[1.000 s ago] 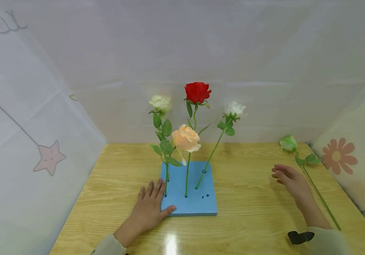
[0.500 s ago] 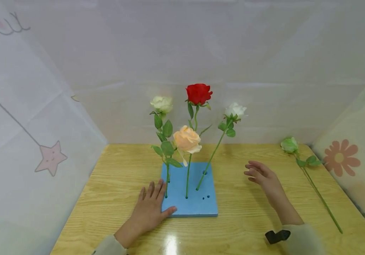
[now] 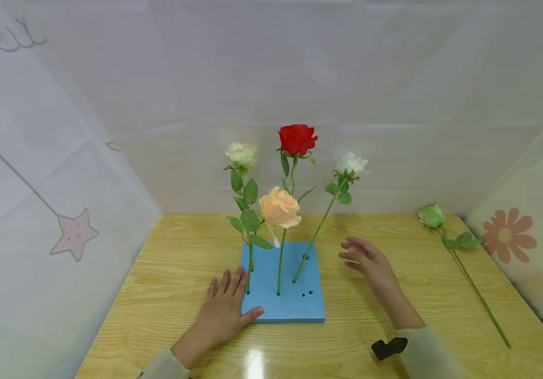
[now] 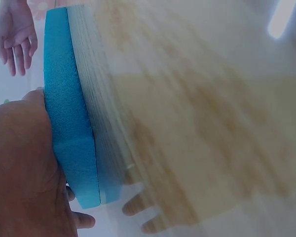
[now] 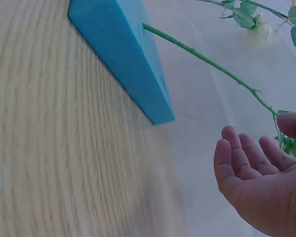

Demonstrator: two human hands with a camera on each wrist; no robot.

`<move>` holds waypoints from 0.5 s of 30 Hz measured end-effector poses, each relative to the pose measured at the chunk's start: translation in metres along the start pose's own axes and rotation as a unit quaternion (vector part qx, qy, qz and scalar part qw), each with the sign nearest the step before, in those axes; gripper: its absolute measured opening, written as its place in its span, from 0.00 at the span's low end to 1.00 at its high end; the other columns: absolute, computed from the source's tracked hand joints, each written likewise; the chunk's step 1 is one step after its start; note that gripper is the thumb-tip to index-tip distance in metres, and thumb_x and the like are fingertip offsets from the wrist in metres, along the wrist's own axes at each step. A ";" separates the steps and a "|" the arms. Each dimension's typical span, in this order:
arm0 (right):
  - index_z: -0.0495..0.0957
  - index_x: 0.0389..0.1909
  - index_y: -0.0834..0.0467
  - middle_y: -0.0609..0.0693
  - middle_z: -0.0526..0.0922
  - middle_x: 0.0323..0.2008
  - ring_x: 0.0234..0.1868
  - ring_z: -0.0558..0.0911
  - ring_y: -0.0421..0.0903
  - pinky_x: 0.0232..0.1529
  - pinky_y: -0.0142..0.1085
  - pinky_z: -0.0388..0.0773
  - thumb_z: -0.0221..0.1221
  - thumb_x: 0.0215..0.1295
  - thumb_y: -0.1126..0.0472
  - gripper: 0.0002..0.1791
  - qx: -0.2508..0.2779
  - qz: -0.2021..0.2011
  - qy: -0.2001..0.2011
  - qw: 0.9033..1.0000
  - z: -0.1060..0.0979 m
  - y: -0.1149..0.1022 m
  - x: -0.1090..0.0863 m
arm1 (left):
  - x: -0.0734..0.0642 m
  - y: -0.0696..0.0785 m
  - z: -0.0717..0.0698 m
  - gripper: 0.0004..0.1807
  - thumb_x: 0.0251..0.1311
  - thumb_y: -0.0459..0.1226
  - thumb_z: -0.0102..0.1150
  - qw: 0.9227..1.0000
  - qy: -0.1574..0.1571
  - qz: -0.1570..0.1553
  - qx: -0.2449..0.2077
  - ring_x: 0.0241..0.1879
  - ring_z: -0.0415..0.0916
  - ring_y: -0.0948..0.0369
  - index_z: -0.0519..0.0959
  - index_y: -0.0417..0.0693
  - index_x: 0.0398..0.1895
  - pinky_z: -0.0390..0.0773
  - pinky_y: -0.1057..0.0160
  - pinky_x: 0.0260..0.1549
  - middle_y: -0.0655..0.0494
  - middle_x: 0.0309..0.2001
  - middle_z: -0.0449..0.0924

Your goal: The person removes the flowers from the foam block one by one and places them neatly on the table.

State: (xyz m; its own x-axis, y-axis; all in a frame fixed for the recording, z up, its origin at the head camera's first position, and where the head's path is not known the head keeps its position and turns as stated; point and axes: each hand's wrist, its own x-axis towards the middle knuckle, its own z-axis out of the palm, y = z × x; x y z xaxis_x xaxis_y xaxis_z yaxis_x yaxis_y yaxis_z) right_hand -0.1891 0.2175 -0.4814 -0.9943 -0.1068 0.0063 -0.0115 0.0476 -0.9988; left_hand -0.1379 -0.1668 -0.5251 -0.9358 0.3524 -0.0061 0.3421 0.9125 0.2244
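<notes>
A blue foam block (image 3: 295,310) with small holes lies on the table. My left hand (image 3: 221,310) rests spread on its left edge, thumb on the front corner; the left wrist view shows the palm side against the block (image 4: 69,98). Stuck upright in the block are a red rose (image 3: 297,139), a peach rose (image 3: 280,207) and a cream rose (image 3: 243,155). A white rose (image 3: 351,164) leans to the right from it. To the right of the block my right hand (image 3: 371,266) hovers with loosely bent fingers, holding nothing, apart from the white rose's stem (image 5: 202,58).
A pale green rose (image 3: 431,216) lies along the right side of the wooden table (image 3: 337,342). Light cloth walls (image 3: 271,63) stand behind and at both sides, printed with a star (image 3: 76,234) and flowers.
My right hand has moved left, from beside the lying green rose towards the blue block. The left hand stays on the block, and the roses keep their places.
</notes>
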 end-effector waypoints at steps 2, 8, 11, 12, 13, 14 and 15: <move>0.67 0.72 0.58 0.55 0.78 0.63 0.60 0.82 0.49 0.60 0.42 0.79 0.56 0.76 0.47 0.30 0.004 0.004 -0.001 1.000 0.004 0.000 0.002 | 0.000 0.000 0.001 0.55 0.65 0.74 0.37 1.000 0.000 0.001 0.000 0.79 0.42 0.39 0.47 0.48 0.83 0.45 0.32 0.72 0.48 0.82 0.44; 0.67 0.71 0.59 0.58 0.76 0.64 0.62 0.80 0.55 0.62 0.45 0.77 0.57 0.76 0.49 0.30 0.021 0.016 -0.003 1.000 0.016 -0.001 0.006 | 0.000 0.000 0.000 0.55 0.65 0.74 0.38 1.000 0.008 0.006 -0.003 0.78 0.45 0.38 0.48 0.48 0.83 0.47 0.31 0.71 0.47 0.82 0.46; 0.67 0.71 0.59 0.58 0.76 0.65 0.62 0.80 0.55 0.62 0.45 0.77 0.57 0.76 0.49 0.30 0.034 0.023 -0.006 0.999 0.021 -0.001 0.008 | 0.000 0.000 -0.001 0.55 0.65 0.74 0.39 1.000 0.005 0.004 0.000 0.78 0.44 0.39 0.48 0.47 0.83 0.47 0.31 0.71 0.48 0.82 0.45; 0.67 0.71 0.59 0.58 0.76 0.64 0.62 0.80 0.55 0.62 0.45 0.77 0.57 0.76 0.49 0.30 0.039 0.025 -0.007 0.999 0.022 -0.001 0.009 | -0.001 0.001 -0.002 0.55 0.65 0.74 0.39 1.000 0.004 0.004 0.000 0.78 0.44 0.39 0.48 0.47 0.83 0.46 0.31 0.71 0.47 0.82 0.46; 0.67 0.71 0.59 0.57 0.77 0.64 0.62 0.80 0.54 0.62 0.44 0.77 0.58 0.76 0.49 0.30 0.044 0.026 -0.009 0.999 0.024 -0.001 0.010 | -0.001 0.001 -0.002 0.54 0.65 0.74 0.38 1.000 0.001 0.002 0.003 0.79 0.44 0.39 0.48 0.48 0.83 0.46 0.32 0.71 0.48 0.82 0.45; 0.67 0.71 0.59 0.56 0.77 0.64 0.62 0.80 0.54 0.62 0.44 0.77 0.58 0.76 0.49 0.30 0.051 0.028 -0.010 0.998 0.025 -0.001 0.010 | -0.001 0.001 -0.003 0.54 0.65 0.74 0.39 1.000 0.001 0.002 0.003 0.79 0.44 0.39 0.48 0.48 0.83 0.46 0.32 0.71 0.48 0.82 0.45; 0.67 0.71 0.59 0.56 0.77 0.64 0.62 0.80 0.54 0.62 0.44 0.77 0.58 0.75 0.49 0.30 0.058 0.030 -0.012 0.998 0.026 0.000 0.011 | -0.001 0.001 -0.003 0.54 0.65 0.74 0.38 1.000 0.000 0.001 0.004 0.79 0.43 0.39 0.48 0.48 0.83 0.46 0.32 0.72 0.48 0.82 0.45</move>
State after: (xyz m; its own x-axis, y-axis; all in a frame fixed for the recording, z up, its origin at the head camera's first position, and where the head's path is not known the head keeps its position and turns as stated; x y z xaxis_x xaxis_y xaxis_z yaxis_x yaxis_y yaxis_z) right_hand -0.1975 0.1907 -0.4821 -0.9900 -0.1305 -0.0532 0.0616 -0.0612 -0.9962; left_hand -0.1371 -0.1664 -0.5218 -0.9351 0.3543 -0.0063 0.3446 0.9133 0.2172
